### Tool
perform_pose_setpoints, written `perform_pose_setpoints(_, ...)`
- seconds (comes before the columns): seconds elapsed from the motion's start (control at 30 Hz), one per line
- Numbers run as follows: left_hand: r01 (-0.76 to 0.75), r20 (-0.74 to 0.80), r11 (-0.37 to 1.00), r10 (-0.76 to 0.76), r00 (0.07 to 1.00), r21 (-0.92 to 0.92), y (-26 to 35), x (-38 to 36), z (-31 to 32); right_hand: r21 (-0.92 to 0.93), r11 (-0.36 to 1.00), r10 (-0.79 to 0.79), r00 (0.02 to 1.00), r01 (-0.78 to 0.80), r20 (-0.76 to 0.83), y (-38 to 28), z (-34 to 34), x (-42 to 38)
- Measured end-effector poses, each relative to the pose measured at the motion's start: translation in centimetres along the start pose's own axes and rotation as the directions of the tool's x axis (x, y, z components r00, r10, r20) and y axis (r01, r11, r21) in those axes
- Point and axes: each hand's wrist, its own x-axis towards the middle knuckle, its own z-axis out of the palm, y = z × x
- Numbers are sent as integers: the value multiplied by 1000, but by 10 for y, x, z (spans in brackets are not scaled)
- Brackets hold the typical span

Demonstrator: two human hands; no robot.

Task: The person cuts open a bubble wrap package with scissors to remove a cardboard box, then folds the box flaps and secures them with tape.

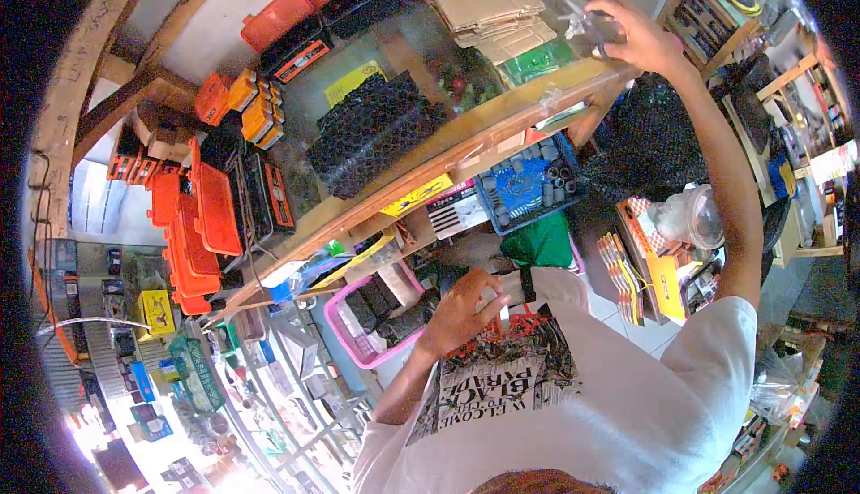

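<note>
My right hand (pixel 638 39) reaches to the far right end of the glass-topped counter (pixel 537 100). Its fingers curl around a greyish thing with clear plastic (pixel 593 32), whose kind I cannot make out. Just left of it lie flattened cardboard boxes (pixel 484 1) and a green packet (pixel 536 62). My left hand (pixel 466 311) is held in front of the printed white shirt (pixel 618 386), fingers closed. A small whitish piece (pixel 503 308) shows at its fingertips, too small to name.
Orange toolboxes (pixel 202 216) and small orange boxes (pixel 255 109) stand along the counter's left. Below it are a blue crate (pixel 524 189) of grey fittings and a pink basket (pixel 358 351). A clear round jar (pixel 701 216) sits near my right arm. Black netting (pixel 649 136) hangs beside the counter.
</note>
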Motion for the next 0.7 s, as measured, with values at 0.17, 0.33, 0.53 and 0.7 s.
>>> perform_pose_setpoints(0.17, -63, -45, 998, 62, 997, -28, -5, -2, 2, -31, 995, -96, 975, 92, -202, 4, 6, 5)
perform_pose_setpoints(0.33, 7, -30, 998, -9, 1000, -62, -3, -4, 6, 202, 972, 142, 987, -125, -75, -18, -27, 17)
perform_pose_setpoints(0.53, 1, 59, 998, 3, 998, -66, -7, 0, 1, 250, 963, -82, 993, 102, -88, 14, -11, 34)
perform_pose_setpoints(0.7, -102, -116, 951, 70, 991, -291, -24, 0, 19, 372, 928, -5, 1000, -4, 24, -30, 7, 7)
